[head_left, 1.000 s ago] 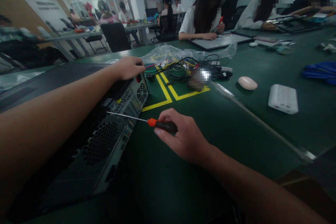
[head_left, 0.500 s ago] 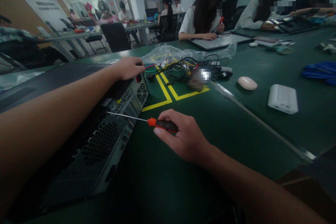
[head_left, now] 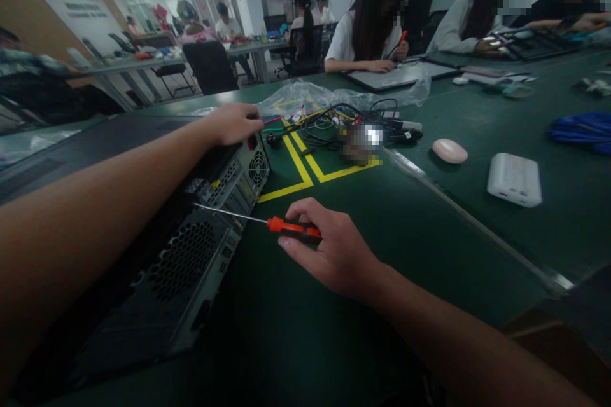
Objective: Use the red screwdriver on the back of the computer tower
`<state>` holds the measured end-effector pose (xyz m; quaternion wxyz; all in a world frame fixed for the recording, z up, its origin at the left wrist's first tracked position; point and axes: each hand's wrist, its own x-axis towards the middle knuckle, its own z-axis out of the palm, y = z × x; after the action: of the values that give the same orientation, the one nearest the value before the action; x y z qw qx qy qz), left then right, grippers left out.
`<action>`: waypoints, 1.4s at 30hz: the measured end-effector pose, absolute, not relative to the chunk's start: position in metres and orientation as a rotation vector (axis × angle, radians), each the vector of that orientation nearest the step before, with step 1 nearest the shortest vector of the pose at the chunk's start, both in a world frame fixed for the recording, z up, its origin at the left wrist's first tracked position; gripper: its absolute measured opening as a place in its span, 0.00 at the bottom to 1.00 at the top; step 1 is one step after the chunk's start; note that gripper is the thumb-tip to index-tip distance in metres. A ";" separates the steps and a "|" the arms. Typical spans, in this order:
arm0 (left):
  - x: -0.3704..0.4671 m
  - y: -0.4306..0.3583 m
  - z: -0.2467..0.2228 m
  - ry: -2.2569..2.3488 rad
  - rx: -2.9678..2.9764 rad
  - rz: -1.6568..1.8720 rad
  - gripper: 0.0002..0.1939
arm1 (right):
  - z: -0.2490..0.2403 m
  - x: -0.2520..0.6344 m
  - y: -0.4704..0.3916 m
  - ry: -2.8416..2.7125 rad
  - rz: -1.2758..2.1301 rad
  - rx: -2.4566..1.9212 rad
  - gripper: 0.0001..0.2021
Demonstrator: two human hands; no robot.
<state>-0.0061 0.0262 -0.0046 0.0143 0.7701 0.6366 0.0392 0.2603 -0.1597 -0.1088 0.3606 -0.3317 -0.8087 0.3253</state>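
Note:
A black and grey computer case [head_left: 191,305] lies on the green table at the left, its vented rear panel facing right. My left hand [head_left: 237,123] rests on the far top corner of the case, fingers bent over its edge and partly hidden. My right hand [head_left: 334,245] is closed around the orange and black handle of a screwdriver [head_left: 291,227]. The screwdriver's thin shaft points left, its tip at the rear edge of the case near a yellow label. What the tip touches is too small to make out.
Tangled cables [head_left: 329,127] and clear plastic wrap [head_left: 296,94] lie beyond the case. A pink oval object [head_left: 449,151], a white box-shaped device [head_left: 514,179] and a blue bundle [head_left: 582,130] are at the right. People sit across the table.
The screwdriver handle has turned in my right hand, showing more orange on its upper side. My right fingers have shifted slightly, while my left hand and the case stay in place.

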 end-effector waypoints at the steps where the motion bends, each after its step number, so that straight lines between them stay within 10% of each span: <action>1: -0.006 0.026 -0.005 1.984 2.395 0.121 0.33 | -0.109 0.260 -0.160 -2.086 0.837 -0.846 0.08; 42: -0.011 0.032 -0.009 1.979 2.404 0.136 0.31 | -0.109 0.260 -0.158 -2.079 0.822 -0.837 0.08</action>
<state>-0.0115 0.0324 -0.0086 0.0124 0.7713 0.6349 0.0437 0.2601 -0.1577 -0.1091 0.3683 -0.3261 -0.8096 0.3202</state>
